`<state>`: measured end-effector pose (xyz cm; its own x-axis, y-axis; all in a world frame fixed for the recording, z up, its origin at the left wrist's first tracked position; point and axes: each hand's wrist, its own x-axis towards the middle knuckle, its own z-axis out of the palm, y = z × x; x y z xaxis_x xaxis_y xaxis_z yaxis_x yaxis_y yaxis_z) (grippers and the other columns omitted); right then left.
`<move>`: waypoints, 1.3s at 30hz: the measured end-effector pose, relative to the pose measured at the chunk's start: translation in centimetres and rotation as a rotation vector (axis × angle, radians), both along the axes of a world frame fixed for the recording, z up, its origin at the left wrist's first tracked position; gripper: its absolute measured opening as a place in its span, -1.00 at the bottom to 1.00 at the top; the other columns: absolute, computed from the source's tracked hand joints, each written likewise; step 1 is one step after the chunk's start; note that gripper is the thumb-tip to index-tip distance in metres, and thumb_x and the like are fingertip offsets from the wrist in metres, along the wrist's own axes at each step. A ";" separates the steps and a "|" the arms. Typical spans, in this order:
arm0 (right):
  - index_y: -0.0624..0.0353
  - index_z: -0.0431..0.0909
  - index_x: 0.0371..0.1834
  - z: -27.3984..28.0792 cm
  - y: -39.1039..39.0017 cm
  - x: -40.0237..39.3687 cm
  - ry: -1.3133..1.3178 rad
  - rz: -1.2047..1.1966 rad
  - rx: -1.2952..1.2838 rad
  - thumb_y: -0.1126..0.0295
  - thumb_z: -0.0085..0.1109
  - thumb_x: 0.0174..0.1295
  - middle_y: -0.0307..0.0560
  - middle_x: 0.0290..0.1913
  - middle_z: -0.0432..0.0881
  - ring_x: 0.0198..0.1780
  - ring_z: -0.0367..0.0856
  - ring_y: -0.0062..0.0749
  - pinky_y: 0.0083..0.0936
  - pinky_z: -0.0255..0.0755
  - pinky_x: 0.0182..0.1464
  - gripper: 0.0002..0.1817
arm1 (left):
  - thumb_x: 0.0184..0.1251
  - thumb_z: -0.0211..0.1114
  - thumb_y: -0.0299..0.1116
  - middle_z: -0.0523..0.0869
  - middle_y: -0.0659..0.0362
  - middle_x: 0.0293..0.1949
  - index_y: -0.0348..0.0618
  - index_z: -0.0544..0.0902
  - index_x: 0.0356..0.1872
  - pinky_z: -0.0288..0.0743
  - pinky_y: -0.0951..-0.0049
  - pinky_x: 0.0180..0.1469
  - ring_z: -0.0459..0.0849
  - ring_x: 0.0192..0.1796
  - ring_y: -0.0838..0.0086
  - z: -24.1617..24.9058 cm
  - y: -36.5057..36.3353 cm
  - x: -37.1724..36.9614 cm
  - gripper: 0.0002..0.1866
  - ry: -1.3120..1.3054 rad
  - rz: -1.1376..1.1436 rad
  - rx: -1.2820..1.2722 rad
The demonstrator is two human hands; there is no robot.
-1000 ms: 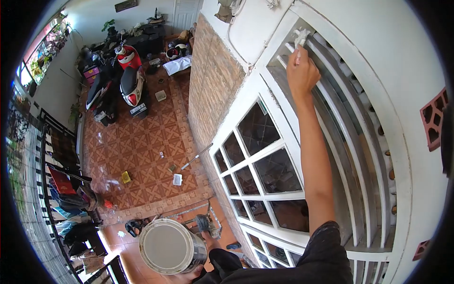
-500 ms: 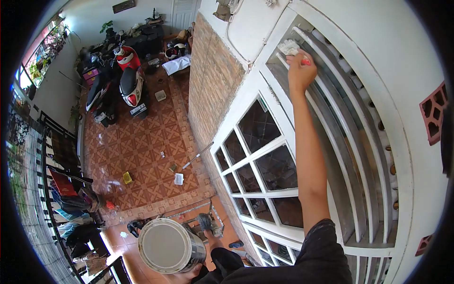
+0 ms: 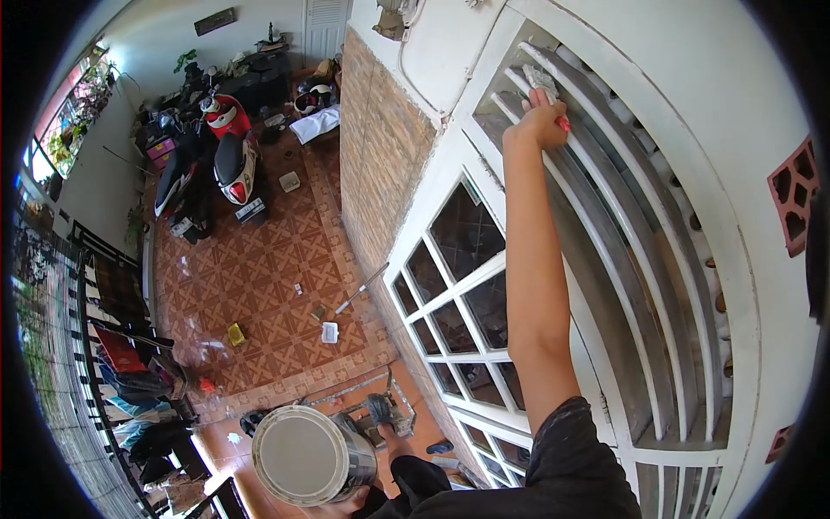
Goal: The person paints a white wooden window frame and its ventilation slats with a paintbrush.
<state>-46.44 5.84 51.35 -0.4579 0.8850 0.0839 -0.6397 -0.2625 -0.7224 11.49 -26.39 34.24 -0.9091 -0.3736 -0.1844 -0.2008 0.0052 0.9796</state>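
Observation:
My right hand (image 3: 541,121) is raised to the louvred panel, closed around a paintbrush (image 3: 540,80) with pale bristles and a red handle end. The bristles lie against or very near the upper ends of the white slats (image 3: 616,177); exact contact is hard to make out. Low in the view, my left hand (image 3: 350,503) grips the underside or lower side of a large paint bucket (image 3: 361,458), with its fingers mostly hidden. Off-white paint (image 3: 300,454) shows inside the bucket, which is tilted towards the camera.
Beside the slats is a white door (image 3: 493,259) with dark glass panes. Far below, the tiled floor (image 3: 268,285) carries a white tub (image 3: 329,332), a yellow container (image 3: 236,334) and a long pole (image 3: 361,288). Motorbikes (image 3: 233,160) stand further back. A railing with hanging clothes (image 3: 130,363) runs along the left.
My right hand has turned and shifted slightly downward, bringing the brush from the panel's upper left corner in among the slats. The bucket stays in my left hand, nearly in place.

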 end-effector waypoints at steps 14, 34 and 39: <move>0.56 0.55 -0.07 2.6 2.1 -2.5 -0.224 0.145 0.170 0.33 -0.12 0.45 0.32 -0.25 0.80 -0.30 0.84 -0.08 -0.34 0.64 -0.40 -0.60 | -0.10 0.78 -0.36 0.60 -0.03 0.25 -0.30 0.36 0.45 0.59 0.25 0.23 0.61 0.18 0.23 -0.4 -0.2 0.4 0.04 0.022 -0.047 -0.082; 0.44 0.54 0.15 -5.1 0.2 0.3 -0.034 0.143 0.664 0.37 -0.05 0.51 0.27 -0.24 0.79 -0.33 0.83 -0.15 -0.44 0.69 -0.45 -0.64 | -0.10 0.77 -0.40 0.68 -0.01 0.12 -0.38 0.50 0.29 0.65 0.29 0.13 0.67 0.06 0.25 -1.8 -0.4 0.0 -0.13 -0.119 -0.029 -0.003; 0.42 0.44 0.29 -8.0 0.6 3.1 -0.032 0.182 0.427 0.37 -0.11 0.50 0.32 -0.14 0.77 -0.21 0.83 -0.12 -0.40 0.73 -0.29 -0.58 | -0.10 0.77 -0.41 0.69 -0.01 0.09 -0.39 0.52 0.26 0.66 0.30 0.11 0.68 0.04 0.26 -2.2 -0.6 0.5 -0.16 -0.162 -0.033 0.018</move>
